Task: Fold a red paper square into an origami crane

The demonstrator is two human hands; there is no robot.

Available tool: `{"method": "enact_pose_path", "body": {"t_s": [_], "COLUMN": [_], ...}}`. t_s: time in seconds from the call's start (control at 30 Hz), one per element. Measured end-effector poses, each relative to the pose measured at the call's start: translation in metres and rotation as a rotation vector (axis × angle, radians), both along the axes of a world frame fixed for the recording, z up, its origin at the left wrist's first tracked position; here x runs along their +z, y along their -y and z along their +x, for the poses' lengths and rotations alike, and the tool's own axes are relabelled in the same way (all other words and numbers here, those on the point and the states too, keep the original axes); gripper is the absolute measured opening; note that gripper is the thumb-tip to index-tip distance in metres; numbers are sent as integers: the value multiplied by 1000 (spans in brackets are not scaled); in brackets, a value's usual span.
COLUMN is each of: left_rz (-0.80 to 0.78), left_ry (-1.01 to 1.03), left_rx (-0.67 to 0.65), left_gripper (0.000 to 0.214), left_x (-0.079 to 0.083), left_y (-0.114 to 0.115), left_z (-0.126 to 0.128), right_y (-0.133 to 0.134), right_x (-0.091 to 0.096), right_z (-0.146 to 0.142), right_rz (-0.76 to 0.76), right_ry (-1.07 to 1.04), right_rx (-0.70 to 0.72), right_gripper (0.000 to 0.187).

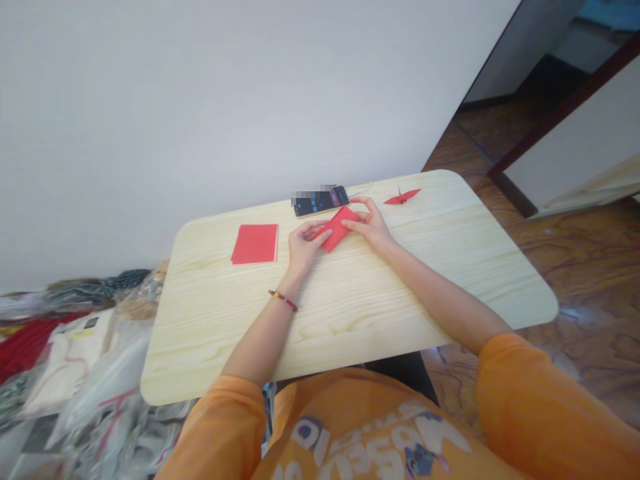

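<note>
A folded piece of red origami paper (pixel 336 230) is held up just above the table, tilted, between both hands. My left hand (pixel 305 245) pinches its lower left side, thumb on top and fingers behind. On its right side, my right hand (pixel 371 225) grips it the same way, with the thumb on the face and the index finger reaching past the upper edge. A stack of square red paper (pixel 255 244) lies flat to the left of my hands. To the right rests a finished red paper crane (pixel 403 197) with spread wings.
A phone (pixel 320 202) with a lit screen lies behind my hands, a white cable (pixel 361 189) near it. The pale wooden table (pixel 340 320) has rounded corners and stands against a white wall (pixel 225 100). Bagged clothes (pixel 95 367) are piled at the left; a doorway is at the right.
</note>
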State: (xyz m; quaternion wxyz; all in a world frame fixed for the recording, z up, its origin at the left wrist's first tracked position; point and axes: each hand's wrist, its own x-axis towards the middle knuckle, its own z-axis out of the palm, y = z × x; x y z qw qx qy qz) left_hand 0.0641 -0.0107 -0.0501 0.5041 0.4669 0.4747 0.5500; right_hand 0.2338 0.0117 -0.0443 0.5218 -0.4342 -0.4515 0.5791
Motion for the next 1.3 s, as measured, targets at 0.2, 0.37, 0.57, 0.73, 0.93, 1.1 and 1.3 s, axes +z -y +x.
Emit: {"method": "enact_pose_path", "body": {"t_s": [0.2,0.37,0.57,0.73,0.93,1.1,1.3], "left_rz": [-33,-45,-19,-53,-126,-122,-143], "left_ry": [11,30,3,-32,-6,117,199], "left_rx": [27,29,37,2,-141,-51,-7], "left_gripper": [37,34,33,39,43,39,39], "left_x": [1,2,1,0,0,-1,1], "left_y": [0,1,2,4,6,2,1], "left_z": [1,2,2,2,4,2,2], "right_y": [-2,-4,-3,-3,-2,5,9], "right_x": [-3,-8,-7,-8,-8,-3,-2], "right_z": [5,5,4,1,-1,-4,-3], "right_rz": [-28,-18,-22,-62,-99,-155,-186], "right_ry": [69,71,47,-34,-150,-108,-81], "right_rx": [108,102,80,14,-30,83,185], "right_gripper": [58,52,51,55,49,54,51]}}
